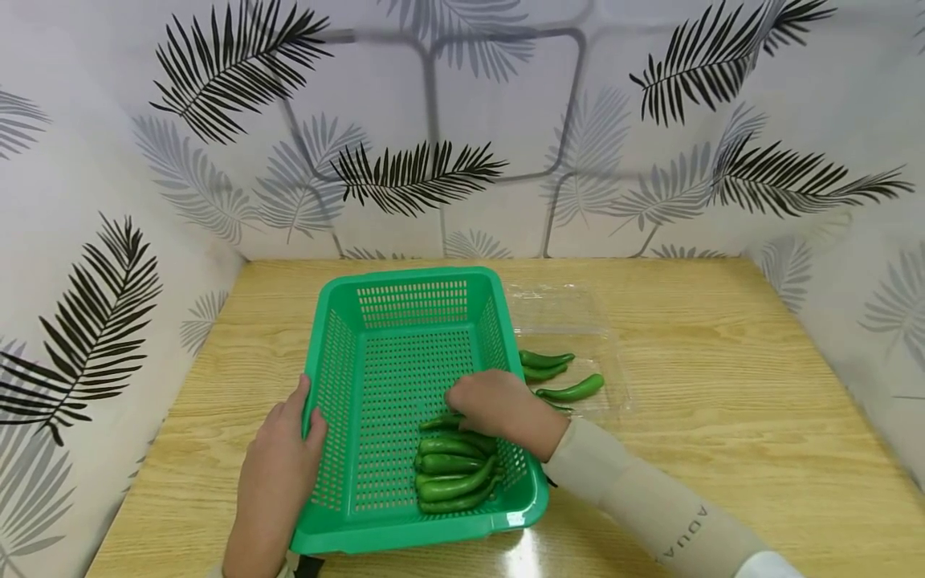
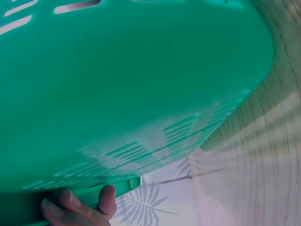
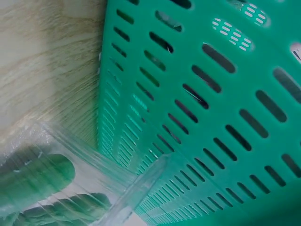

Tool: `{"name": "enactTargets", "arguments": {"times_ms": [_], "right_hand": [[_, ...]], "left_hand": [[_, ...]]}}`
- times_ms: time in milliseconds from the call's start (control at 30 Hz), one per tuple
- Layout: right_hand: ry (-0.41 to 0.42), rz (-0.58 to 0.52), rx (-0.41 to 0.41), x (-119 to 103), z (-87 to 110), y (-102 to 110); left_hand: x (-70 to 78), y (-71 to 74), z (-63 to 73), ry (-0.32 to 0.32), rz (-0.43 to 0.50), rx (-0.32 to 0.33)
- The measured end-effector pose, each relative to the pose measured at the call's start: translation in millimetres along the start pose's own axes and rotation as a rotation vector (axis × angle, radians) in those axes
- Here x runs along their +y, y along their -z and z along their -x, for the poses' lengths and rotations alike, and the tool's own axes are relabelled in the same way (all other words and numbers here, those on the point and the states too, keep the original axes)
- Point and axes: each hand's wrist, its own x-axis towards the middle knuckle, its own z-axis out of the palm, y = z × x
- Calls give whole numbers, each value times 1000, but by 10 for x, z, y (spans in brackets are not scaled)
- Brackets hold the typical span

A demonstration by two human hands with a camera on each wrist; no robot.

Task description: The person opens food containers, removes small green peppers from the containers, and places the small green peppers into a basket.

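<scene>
A green perforated plastic basket [image 1: 393, 401] stands on the table, its outer side filling most of both wrist views. My left hand [image 1: 278, 466] grips its left rim, thumb over the edge; in the left wrist view its fingers [image 2: 77, 207] show below the rim. Several green chili peppers [image 1: 451, 464] lie side by side in the basket's near right part. Over them, my right hand [image 1: 499, 408] reaches in across the right rim with curled fingers, holding a green chili pepper [image 1: 436, 422] at the row's far end. The right wrist view does not show that hand.
Right of the basket, a clear plastic container [image 1: 613, 369] with its lid raised at the back holds several more chili peppers [image 1: 574, 389]. It sits close against the basket's side. The wooden table [image 1: 723, 401] meets a leaf-patterned backdrop [image 1: 462, 217] behind and at the sides.
</scene>
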Motion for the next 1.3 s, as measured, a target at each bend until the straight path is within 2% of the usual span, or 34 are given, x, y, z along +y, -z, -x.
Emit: {"name": "enactTargets", "arguments": {"times_ms": [233,367,533,700,800,900,967,1100,1300], "right_hand": [[60,-61,141,-3,48,-2],[104,-107,280,40,125,55],[155,-158,484,172,314,159],[142,-230,635,382,521,209],[103,-239,679,528,634,210],[54,-222,667,656,736,197],[13,-196,628,732,793,186],[-66,-161,525,871,898,185],[-160,-178,365,996,1052,159]], "left_hand": [[-14,-23,1,3,-1,-20],[-22,-34,3,4,-2,-26],[-23,-26,3,-3,-1,-19],[-18,-16,-8,-16,-3,-19],[-17,-13,-15,-20,-2,-24],[-18,-9,-17,-14,-3,-31],[-20,-8,-18,-11,-4,-30],[-24,-15,-22,-15,-7,-13],[-23,-21,-20,-15,-4,-5]]}}
